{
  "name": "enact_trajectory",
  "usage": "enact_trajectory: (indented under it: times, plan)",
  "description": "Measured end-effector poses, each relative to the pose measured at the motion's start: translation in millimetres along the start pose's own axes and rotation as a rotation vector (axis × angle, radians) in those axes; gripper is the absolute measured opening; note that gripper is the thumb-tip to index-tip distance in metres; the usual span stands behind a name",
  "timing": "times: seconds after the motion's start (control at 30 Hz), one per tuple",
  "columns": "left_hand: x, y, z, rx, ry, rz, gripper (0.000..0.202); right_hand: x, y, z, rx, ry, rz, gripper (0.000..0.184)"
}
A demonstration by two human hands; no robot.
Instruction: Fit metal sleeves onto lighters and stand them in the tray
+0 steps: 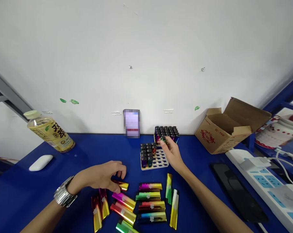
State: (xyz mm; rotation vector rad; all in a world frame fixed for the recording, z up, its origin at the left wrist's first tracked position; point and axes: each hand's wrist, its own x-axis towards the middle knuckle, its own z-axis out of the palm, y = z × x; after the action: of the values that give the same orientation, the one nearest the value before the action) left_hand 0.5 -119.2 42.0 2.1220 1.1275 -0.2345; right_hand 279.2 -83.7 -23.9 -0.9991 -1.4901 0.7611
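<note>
My left hand (107,176) hovers low over the blue table (83,152), fingers curled, its fingertips touching a shiny gold lighter (122,185). Several metallic multicoloured lighters (148,204) lie loose in front of me. My right hand (172,152) reaches to the white slotted tray (161,160), which is partly filled with upright lighters (147,153). Its fingers pinch something small at the tray's far right corner; I cannot make out what. A full block of upright lighters (166,133) stands just behind the tray, by the wall.
A tea bottle (50,131) lies tilted at the left, with a white mouse (41,162) near it. An open cardboard box (230,127) sits at the back right. A black phone (238,191) and a white power strip (267,184) lie on the right. A small card (131,123) leans on the wall.
</note>
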Motion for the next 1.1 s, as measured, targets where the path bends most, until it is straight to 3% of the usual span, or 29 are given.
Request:
enact_trajectory:
  times: [0.07,0.2,0.33,0.43,0.6,0.83,0.97,1.1]
  plan:
    - [3.5,-0.6,2.3,0.014,0.006,0.017,0.02,-2.5,1.7,-5.0,-0.097,-0.03,-0.072,0.028]
    - [17.2,-4.1,3.8,0.017,0.113,0.0,0.019,-9.2,6.0,-10.2,-0.066,-0.143,-0.101,0.026]
    - [34.2,-9.8,7.0,0.0,0.265,-0.026,0.023,-14.4,8.0,-6.6,-0.07,-0.108,-0.086,0.017]
    - [39.7,-12.4,9.7,-0.003,0.341,-0.027,0.029,-15.5,6.4,-5.0,-0.132,-0.1,-0.167,0.011]
    - [28.8,-14.1,11.6,0.097,0.361,-0.055,0.033,-12.7,1.3,-7.4,-0.405,-0.145,-0.389,0.028]
    - [28.0,-20.9,11.0,0.078,0.368,-0.077,0.029,-12.0,-4.7,-4.4,-0.619,-0.201,-0.4,0.028]
    - [28.8,-19.0,3.3,0.003,0.53,-0.052,0.03,-16.1,-4.0,-2.8,-0.705,-0.225,-0.395,0.024]
    - [19.0,-3.4,-5.6,-0.117,0.734,0.063,0.03,-16.4,-9.2,-6.8,-0.692,-0.242,-0.312,0.018]
